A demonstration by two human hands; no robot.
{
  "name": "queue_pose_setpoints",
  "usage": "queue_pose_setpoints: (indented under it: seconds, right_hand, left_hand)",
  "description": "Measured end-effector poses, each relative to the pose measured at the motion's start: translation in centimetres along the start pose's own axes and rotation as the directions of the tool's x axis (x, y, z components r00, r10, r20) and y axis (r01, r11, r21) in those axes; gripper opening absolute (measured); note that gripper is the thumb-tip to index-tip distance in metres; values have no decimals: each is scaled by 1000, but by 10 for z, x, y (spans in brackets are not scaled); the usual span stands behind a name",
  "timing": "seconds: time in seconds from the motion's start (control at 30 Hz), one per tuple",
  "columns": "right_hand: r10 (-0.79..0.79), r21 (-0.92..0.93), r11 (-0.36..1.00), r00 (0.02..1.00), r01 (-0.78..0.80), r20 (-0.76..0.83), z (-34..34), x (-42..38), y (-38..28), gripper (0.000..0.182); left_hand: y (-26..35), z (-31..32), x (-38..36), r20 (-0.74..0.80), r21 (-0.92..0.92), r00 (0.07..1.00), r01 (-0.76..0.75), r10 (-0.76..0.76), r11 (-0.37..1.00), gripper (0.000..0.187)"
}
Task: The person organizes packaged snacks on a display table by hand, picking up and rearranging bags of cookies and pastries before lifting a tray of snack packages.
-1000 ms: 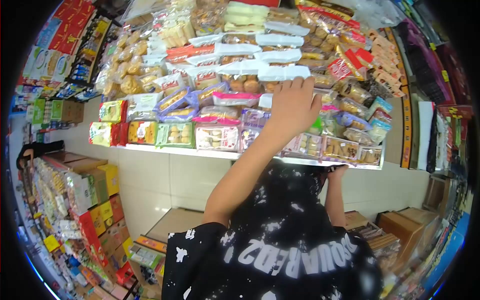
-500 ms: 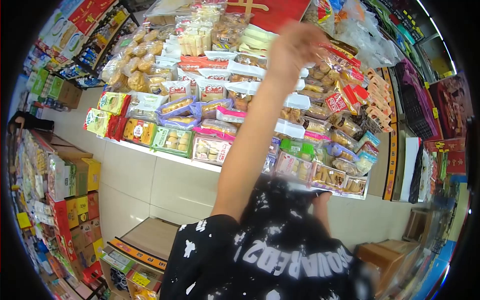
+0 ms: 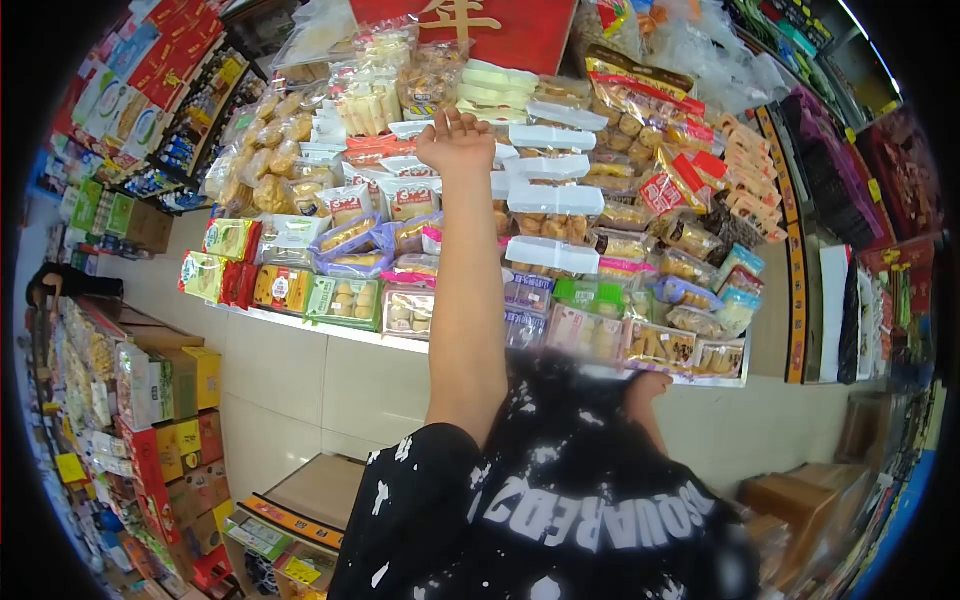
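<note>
My left hand [image 3: 457, 142] is stretched out over the middle of the snack display, palm showing and fingers spread and slightly bent, with nothing in it. Close by lie white-and-red biscuit packs [image 3: 412, 198], long white-topped packs [image 3: 552, 138] and bagged pale sticks [image 3: 370, 105]. Low at the display's front edge, part of my right hand [image 3: 648, 392] shows beside my black shirt, near boxed biscuits [image 3: 657, 347]; its fingers are mostly hidden, and whether it holds anything cannot be seen.
A red sign [image 3: 520, 40] stands behind the goods. Round cookies in bags [image 3: 272, 165] fill the left side of the display. Stacked cartons [image 3: 180, 430] stand at far left, a cardboard box [image 3: 790, 505] at lower right. Another person [image 3: 75, 283] is at the far left.
My left hand has moved left and down, from above the right-hand bags to the middle of the display. The view has shifted slightly. My right hand stays by the front edge.
</note>
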State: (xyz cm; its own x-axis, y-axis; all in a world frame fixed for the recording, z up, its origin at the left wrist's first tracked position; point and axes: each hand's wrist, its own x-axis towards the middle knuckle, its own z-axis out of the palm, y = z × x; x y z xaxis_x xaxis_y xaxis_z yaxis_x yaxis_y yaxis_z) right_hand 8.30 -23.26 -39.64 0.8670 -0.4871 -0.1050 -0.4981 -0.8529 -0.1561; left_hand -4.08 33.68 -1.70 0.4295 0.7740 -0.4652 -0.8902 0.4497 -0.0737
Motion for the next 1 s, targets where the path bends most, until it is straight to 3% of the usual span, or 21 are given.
queue_pose_setpoints:
  seconds: [0.03,0.1,0.13,0.17,0.2,0.27,0.3,0.33,0.47,0.53,0.57,0.63,0.67,0.77,0.83,0.9,0.97,1.0]
  right_hand:
    - [12,85,996,999,-15,29,-13,-10,-3,44]
    - [30,259,965,997,-46,68,-34,-25,-8,43]
    - [29,342,938,996,-55,79,-40,-29,-9,42]
    - [29,430,901,996,-62,83,-47,-33,-12,41]
    - [27,532,844,996,-69,86,-57,-37,-17,41]
    - [18,754,651,995,-88,100,-97,-50,-29,40]
    - [16,837,538,994,-102,111,-120,-56,-33,40]
    - [24,886,450,993,-112,114,-148,-64,-41,40]
    - [268,808,512,948,-292,173,-132,-26,-32,38]
    - [194,476,873,971,-106,-141,-83,-14,-22,42]
    - [221,487,864,966,-130,-135,-87,-15,-23,42]
    - [294,756,637,954,-150,-58,-91,-18,-28,47]
    - [327,767,618,944,-175,-48,-89,-20,-27,47]
    - [294,756,650,943,-79,-155,-70,-12,-21,51]
    - [390,774,591,920,-228,-27,-53,-5,-22,51]
    - [403,767,601,914,-224,-49,-39,-1,-20,50]
    - [418,763,609,905,-217,-76,-28,-1,-21,50]
    - [414,766,615,903,-186,-113,-20,-2,-21,49]
  left_hand:
    - [2,-12,1,-8,19,1000,11,-11,1000,27]
    - [0,-39,19,193,247,980,-8,-41,969,27]
    - [-8,-43,-3,141,473,990,-71,4,878,32]
    - [-8,-69,-6,97,657,995,-38,-35,753,39]
    - [-11,-93,-23,33,695,997,27,-69,719,43]
    - [-2,-140,-43,-132,712,949,292,-286,639,39]
    - [6,-165,-56,-55,749,925,287,-376,598,33]
    - [7,-181,-71,-123,763,934,306,-335,570,28]
    - [21,-222,-98,-271,810,891,415,-363,415,30]
    - [22,-231,-95,-263,844,871,416,-414,340,31]
    - [19,-231,-96,-253,866,872,397,-419,303,30]
    - [-1,-229,-97,-237,897,864,370,-444,242,29]
    - [-15,-225,-104,-236,926,875,334,-422,174,29]
    - [-61,-221,-108,-241,963,855,269,-460,-4,30]
    - [-94,-221,-116,-138,988,821,72,-554,-140,32]
    - [-133,-214,-127,-174,971,801,41,-574,-237,29]
    - [-171,-215,-134,-133,921,726,-162,-675,-355,24]
    - [-187,-220,-131,-107,912,671,-227,-734,-341,21]
